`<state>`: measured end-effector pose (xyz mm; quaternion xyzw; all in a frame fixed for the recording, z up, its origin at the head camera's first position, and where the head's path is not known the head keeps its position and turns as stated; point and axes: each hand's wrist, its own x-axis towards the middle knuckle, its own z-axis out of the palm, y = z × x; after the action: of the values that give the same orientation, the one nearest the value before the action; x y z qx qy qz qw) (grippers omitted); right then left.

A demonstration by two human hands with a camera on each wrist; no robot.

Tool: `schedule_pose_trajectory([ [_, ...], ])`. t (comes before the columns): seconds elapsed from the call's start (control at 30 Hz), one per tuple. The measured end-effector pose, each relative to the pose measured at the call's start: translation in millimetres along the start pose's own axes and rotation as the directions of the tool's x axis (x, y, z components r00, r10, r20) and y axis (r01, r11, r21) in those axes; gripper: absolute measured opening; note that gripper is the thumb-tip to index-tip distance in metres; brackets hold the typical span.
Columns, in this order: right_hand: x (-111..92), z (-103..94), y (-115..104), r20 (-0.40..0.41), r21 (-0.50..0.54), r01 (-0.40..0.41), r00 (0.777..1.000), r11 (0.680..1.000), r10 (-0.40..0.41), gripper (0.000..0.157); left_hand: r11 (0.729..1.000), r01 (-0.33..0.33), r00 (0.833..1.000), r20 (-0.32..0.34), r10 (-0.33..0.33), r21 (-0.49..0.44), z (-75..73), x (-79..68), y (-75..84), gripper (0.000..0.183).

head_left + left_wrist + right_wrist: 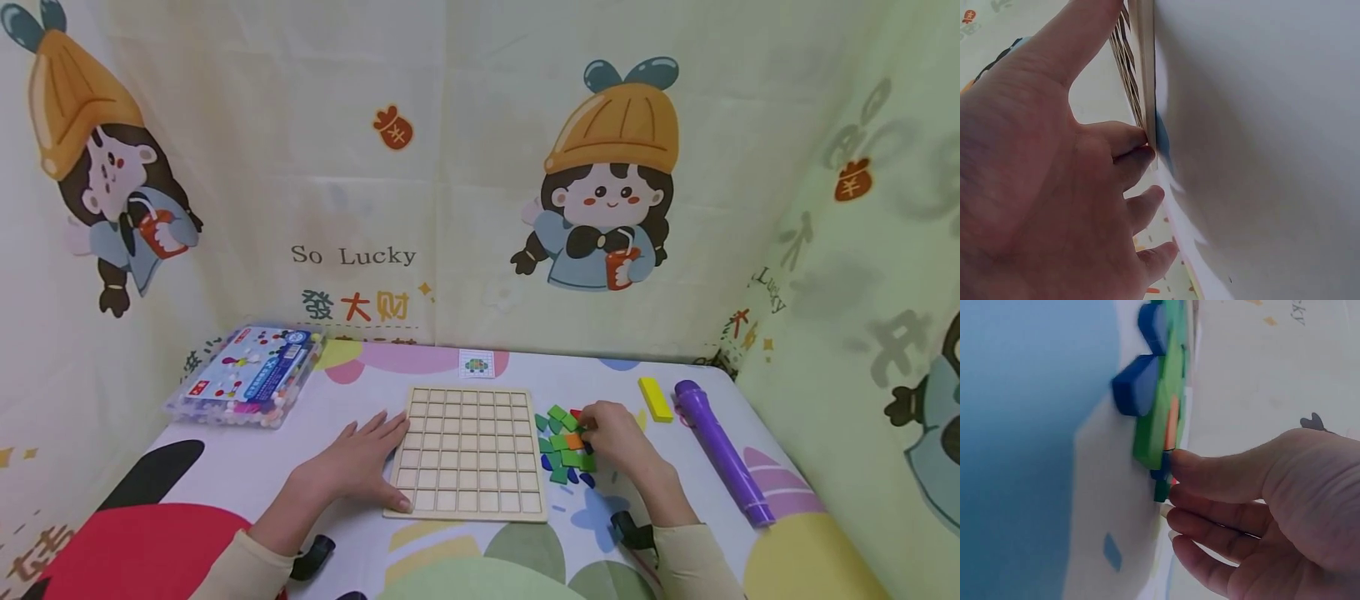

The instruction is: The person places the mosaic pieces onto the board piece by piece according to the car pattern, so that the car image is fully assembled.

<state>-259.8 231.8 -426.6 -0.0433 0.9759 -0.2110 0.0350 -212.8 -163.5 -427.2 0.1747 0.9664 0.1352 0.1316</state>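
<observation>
A square wooden grid board (468, 454) with rows of bare cells lies flat in front of me. My left hand (345, 462) rests at its left edge, thumb at the near corner and straight fingers along the side; the left wrist view shows the fingertips (1147, 147) right at the board's edge. Beside the board's right edge lies a loose heap of small tiles, mostly green tiles (558, 443), with blue tiles (1138, 384) and an orange tile (573, 442). My right hand (622, 437) reaches into its far right side, fingertips beside a red tile (576, 413); I cannot tell whether they pinch one.
A small picture card (476, 364) lies behind the board. At the back left stands a clear plastic box (247, 375) with a printed sheet. To the right are a yellow block (656, 400) and a long purple tube (723, 454). Printed fabric curtains (465, 208) enclose the table.
</observation>
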Motion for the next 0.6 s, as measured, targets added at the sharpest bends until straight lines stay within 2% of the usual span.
schedule_pose_trajectory([
  [0.37, 0.1, -0.2, 0.6, 0.001, 0.030, -0.001, 1.000, 1.000, 0.001, 0.021, 1.000, 0.012, 0.999, 0.039, -0.012, -0.023, -3.9, -2.7, 2.7, 0.126],
  [0.6, 2.0, 0.4, 0.9, -0.017, 0.020, -0.016, 1.000, 1.000, 0.016, 0.018, 1.000, 0.011, 0.999, 0.035, -0.011, -0.020, -0.9, -1.4, 0.9, 0.127],
])
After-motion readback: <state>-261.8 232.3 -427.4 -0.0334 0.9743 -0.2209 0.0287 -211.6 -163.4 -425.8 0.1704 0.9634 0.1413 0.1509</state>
